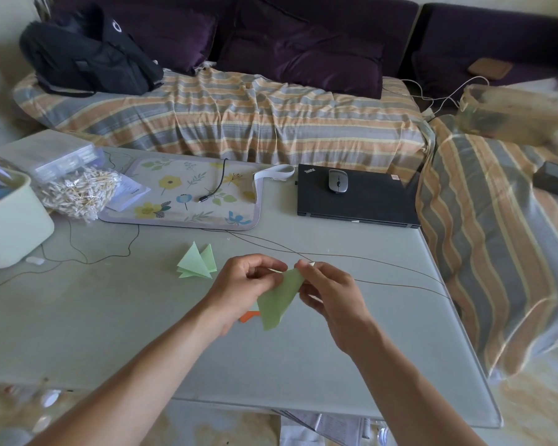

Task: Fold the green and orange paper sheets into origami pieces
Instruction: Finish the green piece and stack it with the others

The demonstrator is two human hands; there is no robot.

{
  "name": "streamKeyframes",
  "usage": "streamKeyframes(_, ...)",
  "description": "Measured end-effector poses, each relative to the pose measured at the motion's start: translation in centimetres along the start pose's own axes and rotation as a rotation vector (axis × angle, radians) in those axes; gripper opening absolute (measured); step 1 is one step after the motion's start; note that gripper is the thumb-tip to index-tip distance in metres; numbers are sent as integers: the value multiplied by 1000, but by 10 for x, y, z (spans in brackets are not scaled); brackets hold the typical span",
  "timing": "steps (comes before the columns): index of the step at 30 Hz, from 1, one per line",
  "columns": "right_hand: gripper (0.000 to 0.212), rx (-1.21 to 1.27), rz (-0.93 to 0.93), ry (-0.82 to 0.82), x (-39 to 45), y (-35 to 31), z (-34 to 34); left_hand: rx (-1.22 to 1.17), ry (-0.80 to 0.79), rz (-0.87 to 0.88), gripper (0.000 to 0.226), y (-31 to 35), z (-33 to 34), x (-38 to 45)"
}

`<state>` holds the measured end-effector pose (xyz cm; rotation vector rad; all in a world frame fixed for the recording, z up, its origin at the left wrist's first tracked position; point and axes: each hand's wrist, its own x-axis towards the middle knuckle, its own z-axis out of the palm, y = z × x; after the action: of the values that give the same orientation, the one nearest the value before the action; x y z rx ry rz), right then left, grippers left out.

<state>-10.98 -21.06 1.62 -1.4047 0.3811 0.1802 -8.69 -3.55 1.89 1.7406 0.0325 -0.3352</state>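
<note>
Two hands, left hand and right hand, are pinching one green sheet; a second folded green piece is lying far-left, and an orange sheet is showing mostly hidden.

Both hands raised close together, left hand and right hand fingertips pinched.

1. The tabletop carried everything, with the folded piece near its centre.
2. At 11 o'clock of that piece lay the mat, a cable end resting on it.
3. At 1 o'clock sat the laptop, the mouse on its lid.
4. At 9 o'clock stood the bin, the swab bag just behind it.
5. Behind the tabletop, at 12 o'clock, ran the sofa, the backpack on its left end.
</note>
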Motion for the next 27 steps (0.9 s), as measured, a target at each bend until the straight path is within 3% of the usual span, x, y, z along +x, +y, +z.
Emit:
streamKeyframes(2,23,-51,26,-86,-1,1,1,-19,0,1,13,1,-1,-1)
streamKeyframes(4,19,-89,15,-70,-1,3,3,-31,2,0,11,3,-1,-1)
streamKeyframes(13,24,-57,6,36,-5,-5,4,-60,16,-40,11,6,2,-3)
streamKeyframes(21,33,-87,-35,9,-8,-8,5,-43,3,15,3,4,4,-4)
streamKeyframes(27,33,-99,-46,-9,-9,-8,7,-67,-20,35,10,2,2,-3)
